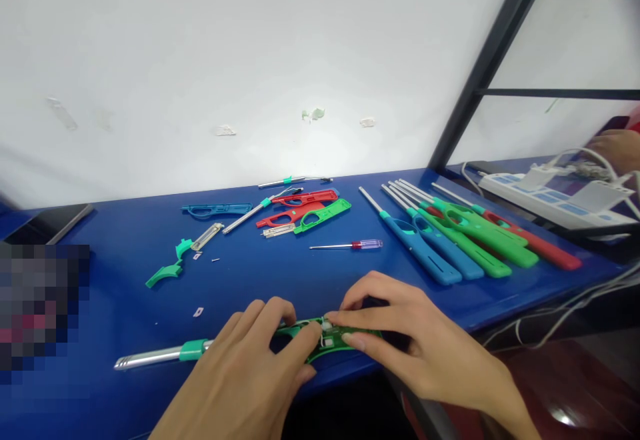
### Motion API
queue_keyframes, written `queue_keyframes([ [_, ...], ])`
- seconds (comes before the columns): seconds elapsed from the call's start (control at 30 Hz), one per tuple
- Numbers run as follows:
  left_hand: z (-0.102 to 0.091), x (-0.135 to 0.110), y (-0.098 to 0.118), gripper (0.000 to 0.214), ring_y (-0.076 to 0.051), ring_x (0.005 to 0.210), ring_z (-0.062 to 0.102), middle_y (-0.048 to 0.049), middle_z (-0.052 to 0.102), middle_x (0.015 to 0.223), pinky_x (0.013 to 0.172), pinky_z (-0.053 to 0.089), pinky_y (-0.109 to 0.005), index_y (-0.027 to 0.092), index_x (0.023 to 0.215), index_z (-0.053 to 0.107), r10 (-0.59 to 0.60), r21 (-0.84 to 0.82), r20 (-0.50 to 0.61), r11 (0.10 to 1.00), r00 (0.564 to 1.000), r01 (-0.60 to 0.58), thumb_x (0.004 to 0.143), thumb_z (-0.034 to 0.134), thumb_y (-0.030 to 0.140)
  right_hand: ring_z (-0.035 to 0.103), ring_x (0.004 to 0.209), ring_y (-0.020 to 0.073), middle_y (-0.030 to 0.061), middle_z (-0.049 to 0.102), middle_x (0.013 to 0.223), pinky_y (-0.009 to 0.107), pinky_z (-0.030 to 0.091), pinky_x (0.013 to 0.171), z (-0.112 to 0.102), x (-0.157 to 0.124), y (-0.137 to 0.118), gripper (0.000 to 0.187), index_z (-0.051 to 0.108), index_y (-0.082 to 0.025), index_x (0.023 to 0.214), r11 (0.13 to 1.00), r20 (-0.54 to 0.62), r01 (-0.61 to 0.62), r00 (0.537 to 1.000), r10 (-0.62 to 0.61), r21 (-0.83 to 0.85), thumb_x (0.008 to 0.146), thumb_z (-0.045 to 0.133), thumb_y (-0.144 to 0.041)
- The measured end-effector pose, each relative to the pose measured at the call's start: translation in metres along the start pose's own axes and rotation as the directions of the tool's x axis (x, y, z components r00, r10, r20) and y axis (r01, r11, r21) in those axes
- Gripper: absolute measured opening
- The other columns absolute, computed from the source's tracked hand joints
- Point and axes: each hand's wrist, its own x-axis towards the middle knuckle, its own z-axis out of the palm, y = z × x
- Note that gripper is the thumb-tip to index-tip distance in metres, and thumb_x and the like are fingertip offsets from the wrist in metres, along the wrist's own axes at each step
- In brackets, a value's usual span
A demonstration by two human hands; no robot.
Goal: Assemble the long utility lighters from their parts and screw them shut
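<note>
An opened green utility lighter lies at the table's front edge, its inner parts bare. Its silver barrel with a teal collar points left. My left hand is closed over the handle near the trigger opening, thumb pressed by the inner parts. From the right, my right hand closes on the handle, thumb and index fingertips beside small whitish parts inside; what lies under these fingertips is partly hidden. Beyond my hands is a screwdriver with a clear purple handle.
Several assembled lighters lie at the right. Loose red, blue and green half shells, a clear fuel tank, teal triggers and a small screw lie farther back. A power strip and another person's hand are beyond the black frame.
</note>
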Motion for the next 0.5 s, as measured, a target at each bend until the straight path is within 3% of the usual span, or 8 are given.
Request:
queue_keyframes([
  [0.27,-0.0007,-0.0001,-0.0006,0.045,-0.027,0.088,0.072,-0.0073,0.072,0.109,0.073,0.064,-0.04,0.03,0.127,0.067,0.003,0.028,0.001,1.0,1.0,-0.003,0.095,0.047,0.006,0.067,0.108,0.0179,0.0038,0.073,0.117,0.028,0.053,0.096,0.002,0.0009,0.0006,0.028,0.078,-0.03,0.13,1.0,-0.009,0.011,1.0,-0.011,-0.011,0.106,0.066,-0.025],
  [0.5,0.0026,-0.0042,-0.0005,0.059,-0.033,0.096,0.075,-0.0095,0.076,0.116,0.077,0.065,-0.051,0.03,0.136,0.066,0.077,0.108,-0.012,0.991,0.997,-0.076,0.091,0.04,0.002,0.067,0.107,0.0204,0.0045,0.072,0.117,0.031,0.054,0.097,0.0011,-0.0002,0.0006,0.027,0.08,-0.028,0.125,0.996,0.003,0.035,0.999,-0.035,-0.08,0.099,0.078,-0.034],
])
